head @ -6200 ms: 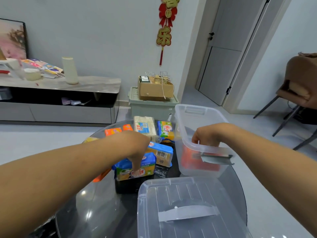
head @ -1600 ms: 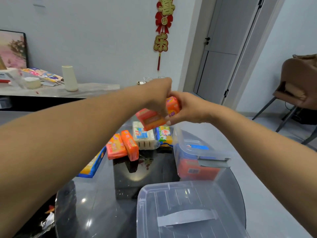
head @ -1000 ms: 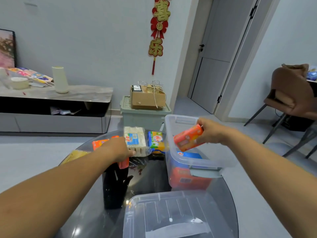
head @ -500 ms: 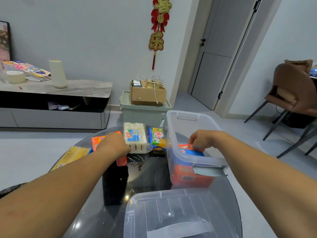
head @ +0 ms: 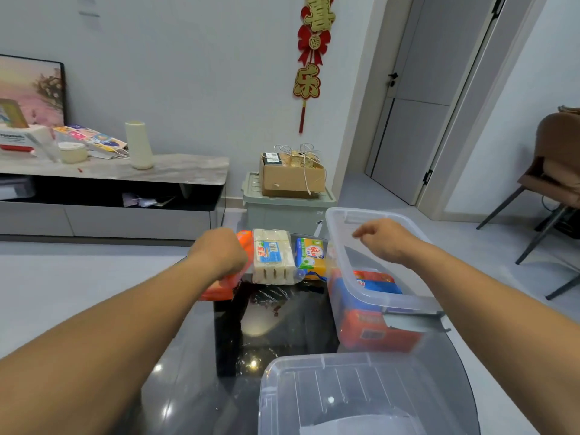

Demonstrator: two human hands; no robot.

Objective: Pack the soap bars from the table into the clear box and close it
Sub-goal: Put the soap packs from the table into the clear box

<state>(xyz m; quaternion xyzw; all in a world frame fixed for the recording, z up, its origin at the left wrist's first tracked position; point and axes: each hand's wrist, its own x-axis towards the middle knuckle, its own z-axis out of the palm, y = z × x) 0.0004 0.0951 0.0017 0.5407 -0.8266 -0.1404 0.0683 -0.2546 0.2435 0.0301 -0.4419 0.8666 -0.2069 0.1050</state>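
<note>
The clear box [head: 392, 301] stands at the right of the dark glass table [head: 194, 372], holding orange and blue soap packs [head: 376, 328]. My right hand [head: 383, 241] hovers over the box's open top, fingers loose and holding nothing. My left hand [head: 221, 254] is closed around an orange soap pack [head: 219, 288] at the table's far left. Beside it lie a white multi-bar soap pack [head: 271, 257] and a green-and-yellow soap bar [head: 310, 257]. The box's clear lid [head: 361, 394] lies at the near edge.
Beyond the table stand a pale green bin [head: 287, 208] with a cardboard box [head: 292, 175] on top, and a low TV cabinet [head: 113, 196] at left. A brown chair [head: 555, 183] is at the right, and a door [head: 417, 98] behind.
My right hand has let go of the orange soap pack inside the box and risen above it, empty. My left hand has closed on another orange pack on the table.
</note>
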